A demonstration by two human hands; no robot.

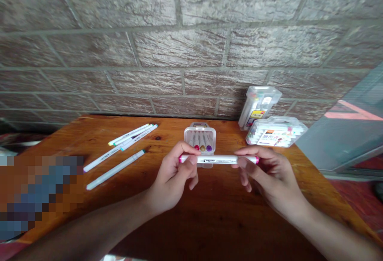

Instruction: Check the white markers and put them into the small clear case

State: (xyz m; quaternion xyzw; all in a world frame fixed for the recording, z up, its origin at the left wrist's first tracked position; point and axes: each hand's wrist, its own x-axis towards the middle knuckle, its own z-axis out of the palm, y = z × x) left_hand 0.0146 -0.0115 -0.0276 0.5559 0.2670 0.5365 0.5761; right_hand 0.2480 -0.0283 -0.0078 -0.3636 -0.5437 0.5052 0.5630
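Note:
I hold a white marker with pink ends (pixel 220 159) level above the wooden table (pixel 209 217), one hand at each end. My left hand (pixel 175 175) pinches its left end between thumb and fingers. My right hand (pixel 266 171) grips the right end with fingertips. Just behind the marker stands a small clear marker case (pixel 200 138), open, with three markers in it showing pink, brown and purple caps.
Several loose white markers (pixel 125 149) lie on the table to the left. Two clear cases full of markers (pixel 271 123) stand at the back right against the brick wall (pixel 179 46). A blurred patch covers the left edge. The table's right edge runs diagonally past my right forearm.

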